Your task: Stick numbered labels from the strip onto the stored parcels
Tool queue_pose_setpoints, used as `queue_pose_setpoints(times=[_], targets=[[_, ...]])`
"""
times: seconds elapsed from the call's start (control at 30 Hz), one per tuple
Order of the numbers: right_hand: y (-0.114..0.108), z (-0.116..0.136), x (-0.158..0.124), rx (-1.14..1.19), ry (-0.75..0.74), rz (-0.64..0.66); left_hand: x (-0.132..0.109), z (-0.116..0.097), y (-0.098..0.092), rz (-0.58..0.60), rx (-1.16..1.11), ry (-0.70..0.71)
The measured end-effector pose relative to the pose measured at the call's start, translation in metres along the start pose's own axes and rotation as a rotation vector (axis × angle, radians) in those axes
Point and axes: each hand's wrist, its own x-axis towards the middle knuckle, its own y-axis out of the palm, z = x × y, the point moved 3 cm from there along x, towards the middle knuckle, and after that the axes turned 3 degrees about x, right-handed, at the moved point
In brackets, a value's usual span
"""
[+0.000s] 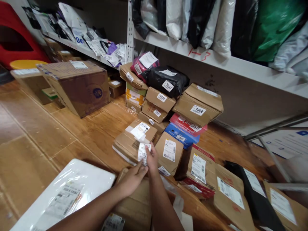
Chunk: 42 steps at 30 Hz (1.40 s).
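Observation:
A white printed label strip (142,154) is pinched in my right hand (152,160), its thumb across the printed face. My left hand (132,178) meets it from the lower left, its closed fingertips at the strip's bottom end. Paler paper trails up from the strip, over a flat cardboard box (125,141) bearing a larger shipping label (140,130). Below my wrists sits another cardboard box (136,199), partly covered by my arms. Just right of my right hand stands a brown carton (169,150) with a white label.
Numbered parcels are stacked ahead, including a black bag (166,80) and a box marked 7008 (198,104). A large carton (79,86) stands left on the wooden floor (29,134). A white package (79,183) lies lower left. Shelves (168,43) hold bagged parcels; more boxes line the right.

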Motion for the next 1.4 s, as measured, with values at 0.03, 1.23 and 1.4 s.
queue_pose_setpoints(times=[0.03, 1.23, 1.4], targets=[[-0.013, 0.008, -0.006, 0.000, 0.013, -0.016, -0.001, -0.003, 0.003, 0.008, -0.057, 0.052], [-0.060, -0.027, -0.128, 0.024, 0.379, 0.105, -0.011, 0.025, 0.005, 0.048, -0.357, -0.152], [-0.057, -0.022, -0.130, 0.017, 0.433, 0.047, -0.009, 0.027, 0.007, 0.070, -0.369, -0.174]])
